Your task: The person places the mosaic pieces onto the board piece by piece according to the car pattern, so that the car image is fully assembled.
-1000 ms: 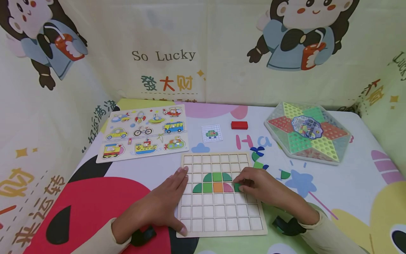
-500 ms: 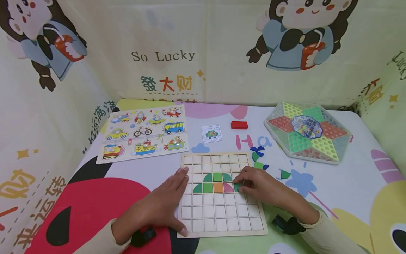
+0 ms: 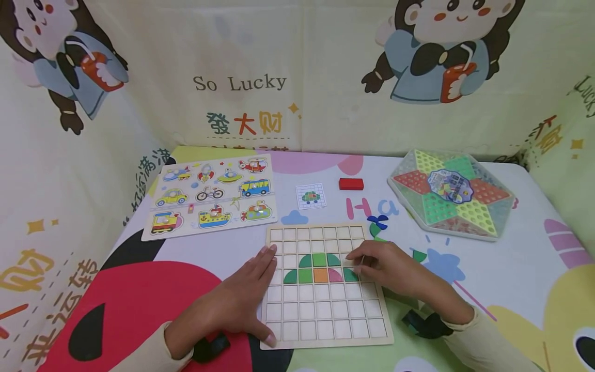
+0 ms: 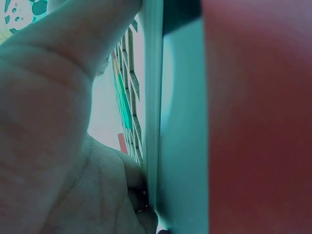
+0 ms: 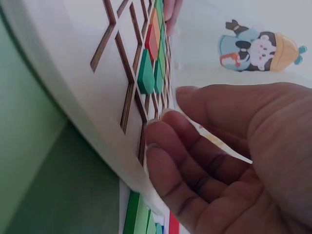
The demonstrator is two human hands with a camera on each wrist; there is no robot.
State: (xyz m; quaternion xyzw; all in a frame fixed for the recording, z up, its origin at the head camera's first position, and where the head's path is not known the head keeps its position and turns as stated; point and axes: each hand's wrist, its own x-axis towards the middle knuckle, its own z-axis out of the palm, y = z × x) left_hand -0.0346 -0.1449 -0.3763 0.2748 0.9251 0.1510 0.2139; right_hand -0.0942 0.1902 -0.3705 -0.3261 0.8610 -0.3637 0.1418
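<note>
A wooden grid board (image 3: 318,311) lies in front of me in the head view. Its middle holds green squares (image 3: 305,276), green quarter-rounds (image 3: 332,260), an orange square (image 3: 321,275) and a pink quarter-round (image 3: 334,275). To the right of the pink one sits another dark green quarter-round (image 3: 350,275) in its cell. My left hand (image 3: 237,297) rests along the board's left edge, fingers extended and thumb at the lower corner. Above the board's right side is my right hand (image 3: 395,266), fingers loosely bent. In the right wrist view, thumb and fingertips are apart with nothing between them.
Beyond the board lie a small pattern card (image 3: 311,196) and a red block (image 3: 350,184). A vehicle puzzle board (image 3: 209,196) is at back left, a hexagonal plastic game box (image 3: 451,194) at back right. Loose blue pieces (image 3: 377,222) and a green piece (image 3: 419,256) lie near my right hand.
My right hand has let go of the dark green quarter-round and drawn slightly right. The piece stays in its cell, more fully visible. My left hand holds its place.
</note>
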